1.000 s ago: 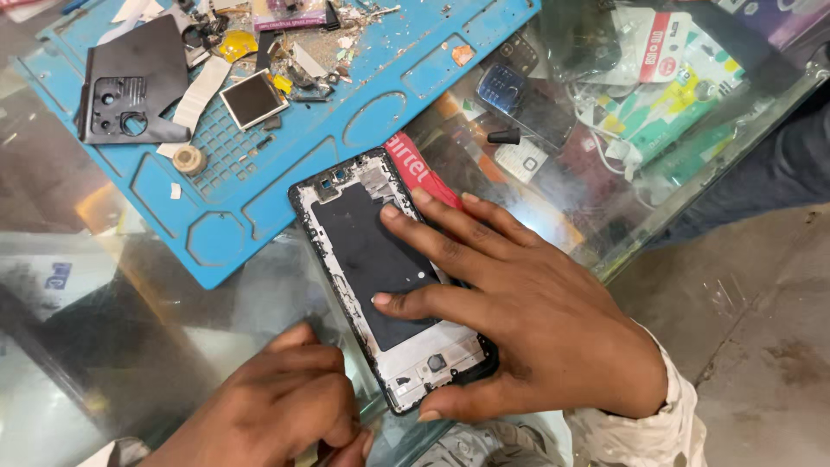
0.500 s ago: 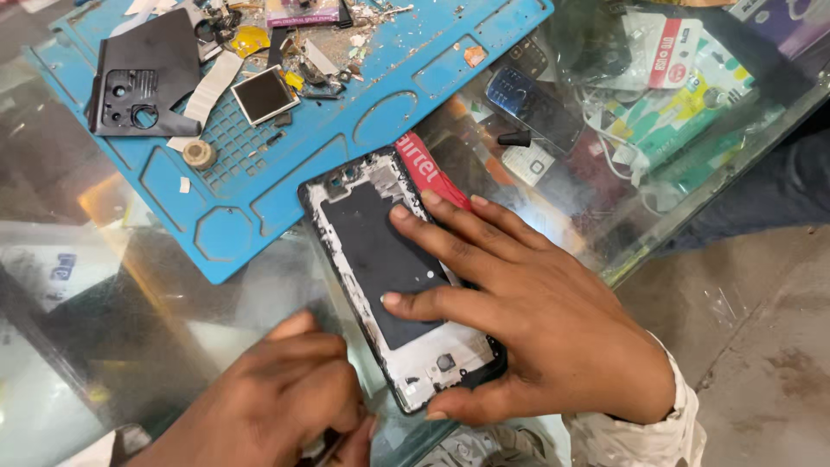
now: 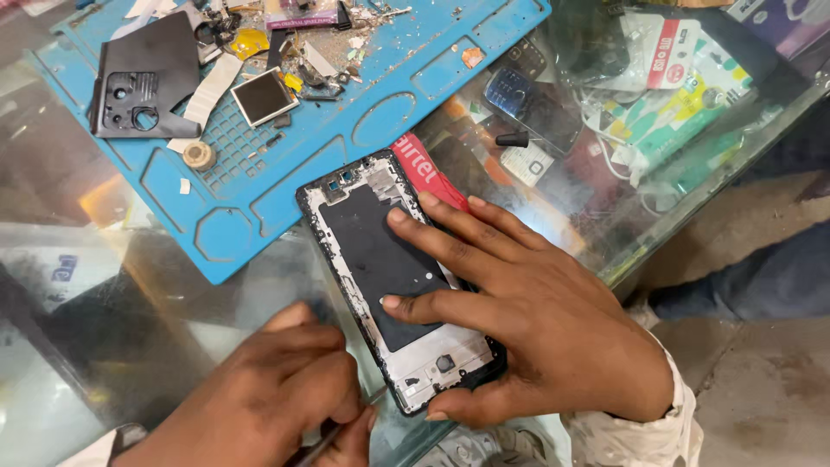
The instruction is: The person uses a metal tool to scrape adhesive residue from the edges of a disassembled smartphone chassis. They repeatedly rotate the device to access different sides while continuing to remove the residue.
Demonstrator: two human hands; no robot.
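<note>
An opened phone frame [image 3: 380,259], black in the middle with bare metal edges, lies on the glass counter [image 3: 104,285]. My right hand [image 3: 527,320] presses flat on it, fingers spread across the black panel and thumb hooked under its near end. My left hand [image 3: 268,398] is curled into a fist just left of the frame's near corner. It pinches a thin dark tool [image 3: 322,445] whose tip is hidden under the fingers.
A blue repair mat [image 3: 285,173] lies at the back with a black phone back cover [image 3: 143,82], a small square part [image 3: 264,97], a ribbon cable and loose bits. Packaged goods and old phones [image 3: 536,108] show under the glass at right. The counter edge runs along the right.
The view shifted slightly. My right hand keeps pressing the phone frame and my left hand stays by its near corner with the tool.
</note>
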